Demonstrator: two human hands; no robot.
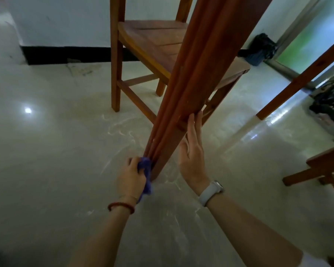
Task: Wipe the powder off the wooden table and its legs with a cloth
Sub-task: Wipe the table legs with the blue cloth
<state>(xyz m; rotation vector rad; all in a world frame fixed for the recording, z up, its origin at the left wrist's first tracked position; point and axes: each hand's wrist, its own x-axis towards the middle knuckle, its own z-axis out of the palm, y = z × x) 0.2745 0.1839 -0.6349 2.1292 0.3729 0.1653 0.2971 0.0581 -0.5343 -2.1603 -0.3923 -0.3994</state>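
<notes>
A reddish wooden table leg (193, 89) with grooves runs from the top of the view down to the floor at the centre. My left hand (131, 177) grips a crumpled blue cloth (146, 171) and presses it against the left side of the leg close to its foot. My right hand (192, 151) lies flat with straight fingers along the right side of the leg, a little higher up. White powder streaks (170, 180) show on the floor around the foot of the leg.
A wooden chair (154, 45) stands just behind the leg. Another table leg (301, 79) slants at the right, with dark cables (330, 99) beyond it. Part of a wooden bench or stool (324, 168) sits at the right edge. A dark bag (260, 49) lies by the wall.
</notes>
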